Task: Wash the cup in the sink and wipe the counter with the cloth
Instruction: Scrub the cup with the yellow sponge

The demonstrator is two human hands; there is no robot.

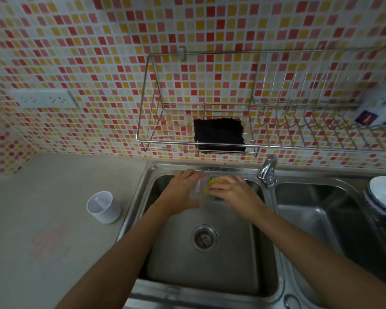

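Observation:
Over the back of the left sink basin (210,270) my left hand (181,192) grips a clear cup (198,189), which is blurred and partly hidden by both hands. My right hand (230,192) holds a yellow sponge (212,182) pressed against the cup's mouth. A dark cloth (220,134) lies on the wire wall rack (165,142) above the sink. The grey counter (42,241) stretches to the left, with a faint red smear (49,241) on it.
A white cup (103,207) stands on the counter just left of the sink. The tap (267,170) sits between the two basins. A white bowl with a blue rim (384,197) is at the right basin's edge. A wall socket (45,99) is at the left.

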